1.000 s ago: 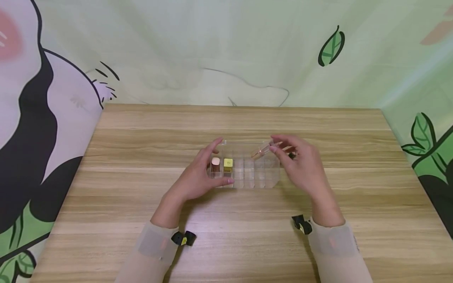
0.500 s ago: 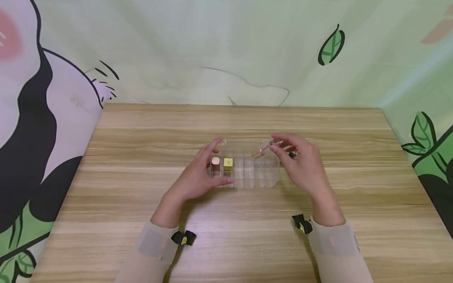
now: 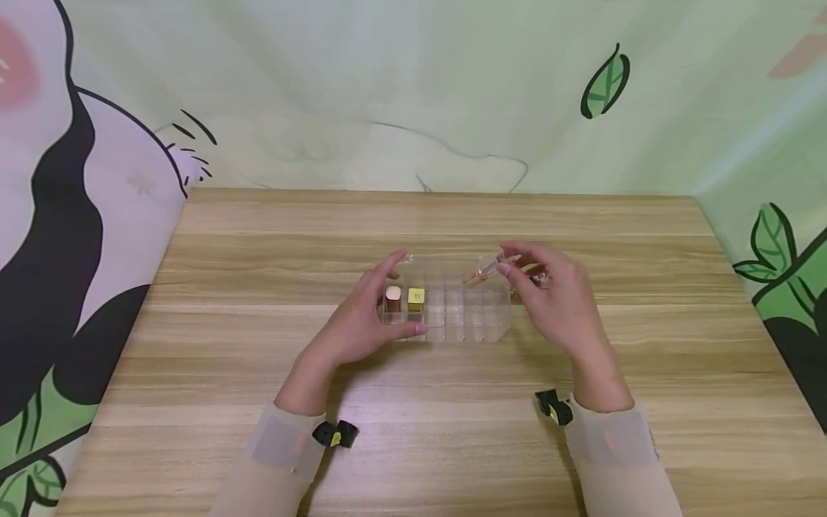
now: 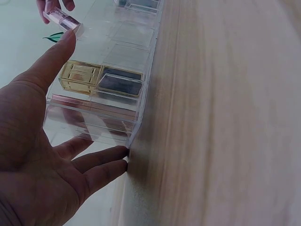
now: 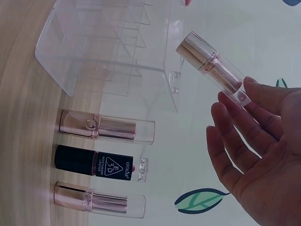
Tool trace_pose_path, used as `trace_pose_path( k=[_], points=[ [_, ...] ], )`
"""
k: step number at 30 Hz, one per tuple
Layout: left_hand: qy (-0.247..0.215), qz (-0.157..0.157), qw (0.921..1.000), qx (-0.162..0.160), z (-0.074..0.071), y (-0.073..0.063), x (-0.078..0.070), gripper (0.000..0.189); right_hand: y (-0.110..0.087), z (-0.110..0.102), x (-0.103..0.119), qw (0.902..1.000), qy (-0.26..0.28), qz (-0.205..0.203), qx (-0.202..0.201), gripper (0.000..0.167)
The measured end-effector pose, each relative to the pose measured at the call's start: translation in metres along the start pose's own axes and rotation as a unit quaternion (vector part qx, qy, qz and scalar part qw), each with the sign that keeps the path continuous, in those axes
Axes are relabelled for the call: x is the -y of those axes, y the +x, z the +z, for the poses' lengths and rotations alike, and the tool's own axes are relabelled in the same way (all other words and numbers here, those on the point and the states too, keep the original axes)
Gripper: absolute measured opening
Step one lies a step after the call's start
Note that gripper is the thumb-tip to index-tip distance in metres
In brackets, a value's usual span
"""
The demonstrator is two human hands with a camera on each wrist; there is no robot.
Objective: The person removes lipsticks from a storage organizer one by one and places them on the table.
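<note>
A clear compartmented lipstick organizer (image 3: 446, 327) stands on the table. My left hand (image 3: 358, 323) grips its left end, thumb along the near side and fingers round the far side. Two lipsticks stand in the left compartments: a brown-pink one (image 3: 393, 299) and a gold-yellow square one (image 3: 416, 300). Between thumb and fingertips, my right hand (image 3: 552, 294) pinches a rose-gold lipstick with a clear cap (image 5: 211, 66). That lipstick is tilted above the organizer's right part, its gold end toward the compartments.
In the right wrist view, a rose-gold lipstick (image 5: 106, 127), a black lipstick (image 5: 94, 162) and another rose-gold lipstick (image 5: 99, 200) stand to the right of the organizer. My right hand mostly hides them in the head view. A printed cloth (image 3: 310, 93) hangs behind the wooden table (image 3: 413, 445).
My right hand has shifted slightly right and away from me, carrying the pinched lipstick. The left hand and the organizer hold their place.
</note>
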State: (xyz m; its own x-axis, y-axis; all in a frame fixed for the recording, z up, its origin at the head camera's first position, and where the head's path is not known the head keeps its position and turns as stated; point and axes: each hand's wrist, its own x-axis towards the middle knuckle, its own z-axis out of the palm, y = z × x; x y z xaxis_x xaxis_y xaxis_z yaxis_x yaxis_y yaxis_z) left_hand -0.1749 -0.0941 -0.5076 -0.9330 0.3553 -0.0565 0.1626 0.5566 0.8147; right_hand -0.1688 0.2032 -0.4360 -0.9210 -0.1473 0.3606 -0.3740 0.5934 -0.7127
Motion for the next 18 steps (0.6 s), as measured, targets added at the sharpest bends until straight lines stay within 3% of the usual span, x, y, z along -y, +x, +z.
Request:
trace_pose_path(
  k=[18],
  points=[
    [-0.001, 0.000, 1.0000, -0.002, 0.0003, 0.0011, 0.0000, 0.117, 0.0004, -0.0037, 0.0009, 0.9999, 0.009, -0.003, -0.009, 0.026]
  ],
)
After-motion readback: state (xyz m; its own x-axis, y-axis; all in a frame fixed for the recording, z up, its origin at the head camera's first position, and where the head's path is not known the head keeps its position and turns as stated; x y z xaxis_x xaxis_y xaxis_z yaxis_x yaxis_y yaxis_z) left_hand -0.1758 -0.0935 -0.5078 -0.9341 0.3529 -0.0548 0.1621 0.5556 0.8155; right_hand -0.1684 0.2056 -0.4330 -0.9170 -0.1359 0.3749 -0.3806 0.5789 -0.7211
